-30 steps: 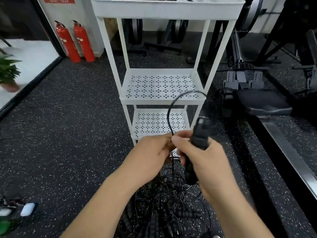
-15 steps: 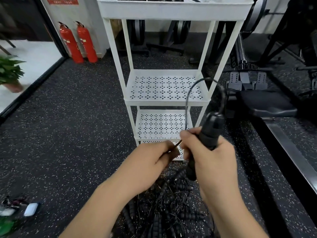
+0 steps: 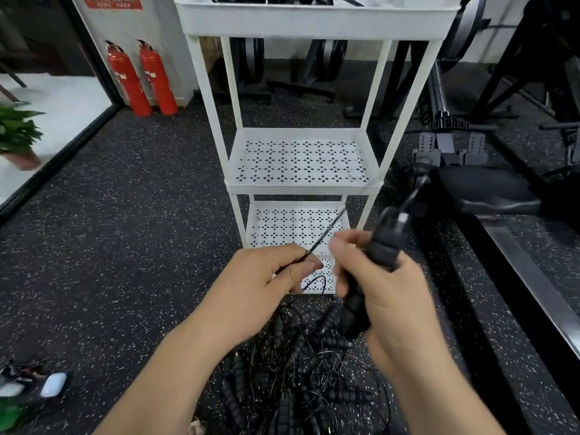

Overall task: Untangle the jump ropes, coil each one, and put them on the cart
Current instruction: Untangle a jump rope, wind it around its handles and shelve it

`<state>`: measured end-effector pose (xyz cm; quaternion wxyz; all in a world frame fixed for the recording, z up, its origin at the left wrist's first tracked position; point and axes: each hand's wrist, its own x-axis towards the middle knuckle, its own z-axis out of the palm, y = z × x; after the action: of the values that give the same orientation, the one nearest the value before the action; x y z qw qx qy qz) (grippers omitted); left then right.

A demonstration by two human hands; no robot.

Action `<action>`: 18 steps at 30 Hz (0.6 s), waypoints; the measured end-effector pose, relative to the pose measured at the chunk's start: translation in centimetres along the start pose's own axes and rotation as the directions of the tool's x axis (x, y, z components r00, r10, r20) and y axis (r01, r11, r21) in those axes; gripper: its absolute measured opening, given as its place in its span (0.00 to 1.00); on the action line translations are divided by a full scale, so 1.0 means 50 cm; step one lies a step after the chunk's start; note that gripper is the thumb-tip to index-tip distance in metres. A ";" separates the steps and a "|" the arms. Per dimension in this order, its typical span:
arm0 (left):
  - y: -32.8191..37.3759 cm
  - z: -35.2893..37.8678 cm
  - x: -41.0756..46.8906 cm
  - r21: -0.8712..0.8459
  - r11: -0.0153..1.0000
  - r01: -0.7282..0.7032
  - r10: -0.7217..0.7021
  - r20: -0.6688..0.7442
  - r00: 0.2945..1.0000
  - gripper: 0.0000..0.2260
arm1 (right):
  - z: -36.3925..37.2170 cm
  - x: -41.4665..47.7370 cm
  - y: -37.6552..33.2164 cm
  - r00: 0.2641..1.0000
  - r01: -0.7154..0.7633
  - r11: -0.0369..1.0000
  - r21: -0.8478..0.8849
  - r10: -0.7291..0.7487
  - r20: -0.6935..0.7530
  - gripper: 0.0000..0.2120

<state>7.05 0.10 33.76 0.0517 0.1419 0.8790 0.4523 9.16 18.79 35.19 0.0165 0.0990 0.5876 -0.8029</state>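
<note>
Before the white cart (image 3: pixel 301 190), grips a black ribbed handle (image 3: pixel 385 250) in the right hand (image 3: pixel 389 304), fingers curled round it. Pinches the thin cord (image 3: pixel 326 232) between thumb and forefinger of the left hand (image 3: pixel 263 284), just beside. Below both wrists, on the speckled floor (image 3: pixel 141 246) near the cart's foot: tangled heap of jump ropes (image 3: pixel 298 372).

even indoor light, wide-angle edge distortion
</note>
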 end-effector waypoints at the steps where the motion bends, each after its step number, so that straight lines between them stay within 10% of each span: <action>1: 0.002 0.002 0.001 0.014 1.000 -0.007 0.007 -0.001 1.000 0.11 | 0.009 -0.003 0.009 1.000 0.009 0.999 -0.049 -0.009 0.002 0.07; 7: -0.007 0.009 -0.003 0.064 0.998 -0.016 0.012 0.065 0.998 0.08 | 0.025 -0.004 0.028 0.995 0.077 0.977 -0.201 -0.089 -0.052 0.05; 18: -0.030 -0.011 -0.001 0.109 0.994 0.024 -0.031 0.065 0.997 0.14 | -0.030 0.009 -0.074 0.957 0.247 0.955 0.164 -0.214 -0.195 0.05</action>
<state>6.67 -1.17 32.86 0.0793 0.1473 0.9018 0.3985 8.37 21.38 38.15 -0.1386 0.1005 0.5164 -0.8391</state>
